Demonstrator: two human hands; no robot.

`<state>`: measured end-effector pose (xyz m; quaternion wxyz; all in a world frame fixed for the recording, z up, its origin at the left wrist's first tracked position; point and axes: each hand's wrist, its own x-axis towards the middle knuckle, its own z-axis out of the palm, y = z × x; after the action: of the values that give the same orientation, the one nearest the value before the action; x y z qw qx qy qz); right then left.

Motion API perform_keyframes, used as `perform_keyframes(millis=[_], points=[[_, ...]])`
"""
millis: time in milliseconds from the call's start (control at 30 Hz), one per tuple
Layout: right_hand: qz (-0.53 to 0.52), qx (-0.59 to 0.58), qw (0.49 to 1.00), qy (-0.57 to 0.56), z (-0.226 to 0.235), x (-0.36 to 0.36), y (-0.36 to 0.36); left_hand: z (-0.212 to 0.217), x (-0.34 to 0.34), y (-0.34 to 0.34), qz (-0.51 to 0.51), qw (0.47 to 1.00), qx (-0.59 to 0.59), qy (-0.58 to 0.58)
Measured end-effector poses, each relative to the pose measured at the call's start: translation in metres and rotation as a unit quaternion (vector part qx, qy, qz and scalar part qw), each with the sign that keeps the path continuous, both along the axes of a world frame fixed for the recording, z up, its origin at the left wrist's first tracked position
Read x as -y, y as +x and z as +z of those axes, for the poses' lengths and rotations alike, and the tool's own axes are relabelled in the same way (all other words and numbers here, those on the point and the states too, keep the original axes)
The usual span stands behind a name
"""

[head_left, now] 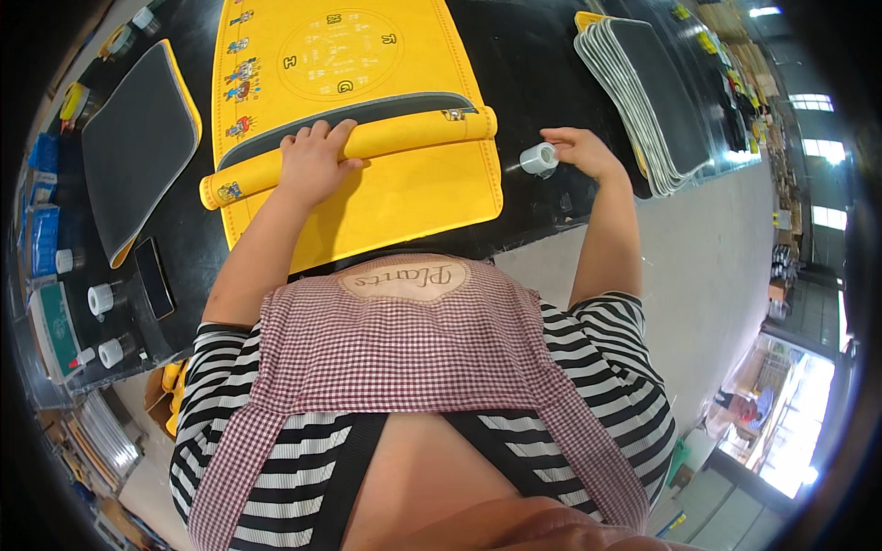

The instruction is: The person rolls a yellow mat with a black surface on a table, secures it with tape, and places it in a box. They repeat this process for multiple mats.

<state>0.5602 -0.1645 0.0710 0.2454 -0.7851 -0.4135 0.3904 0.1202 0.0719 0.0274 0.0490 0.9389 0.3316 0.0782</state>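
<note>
Left hand [312, 165] pressed flat on rolled yellow mat [367, 147], fingers over the top, not clenched. Roll axis running sideways, slightly tilted, extending rightward past the palm. Right hand [581, 151] pinching small tape roll [538, 158] just off the mat's right end.

yellow mat [367, 55]: 1 | tape rolls [538, 158]: 5 | mat stack [643, 92]: 1

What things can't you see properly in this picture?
Head view:
- Palm of the left hand: pressed onto the rolled yellow mat.
- Tape roll: partly covered by the right hand.
- Table's near edge: hidden by the apron.
- Small figures on the mat: too small.
</note>
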Motion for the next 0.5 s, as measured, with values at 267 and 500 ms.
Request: perform_keyframes(millis=[267,500], points=[[-0.104,0.012,0.994,0.025,-0.044,-0.014,-0.003,0.006,0.01,-0.003,-0.004,1.0,0.003,0.006],[0.071,-0.103,0.966,0.226,0.006,-0.135,-0.189,-0.001,0.027,-0.013,-0.009,0.997,0.072,0.027]])
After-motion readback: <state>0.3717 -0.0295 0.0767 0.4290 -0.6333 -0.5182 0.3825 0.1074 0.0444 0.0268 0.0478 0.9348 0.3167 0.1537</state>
